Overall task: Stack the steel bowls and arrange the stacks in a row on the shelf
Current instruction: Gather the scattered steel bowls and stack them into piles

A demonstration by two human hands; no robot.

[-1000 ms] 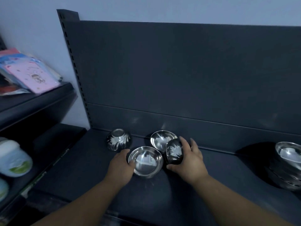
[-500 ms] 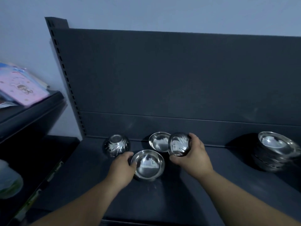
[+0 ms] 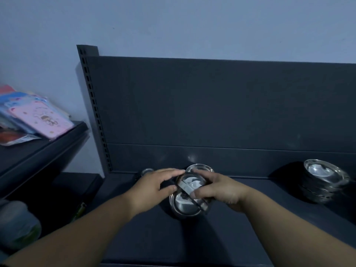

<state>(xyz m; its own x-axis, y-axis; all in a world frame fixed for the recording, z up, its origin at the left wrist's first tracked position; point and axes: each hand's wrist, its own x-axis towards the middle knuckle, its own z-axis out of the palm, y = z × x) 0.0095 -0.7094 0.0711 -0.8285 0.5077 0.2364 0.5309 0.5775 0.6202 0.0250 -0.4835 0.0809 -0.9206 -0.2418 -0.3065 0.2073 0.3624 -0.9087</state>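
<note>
Both hands are holding a tilted steel bowl just over an upright bowl: left hand pinching its left rim, right hand curling round the right side. Open shelf is stretching rightward to the bowl stack.

Head view, down onto shelf

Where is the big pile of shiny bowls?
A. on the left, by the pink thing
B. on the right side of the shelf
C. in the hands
B: the pile stands at the right end of the shelf, while the left hand and right hand hold just one bowl in the middle.
</note>
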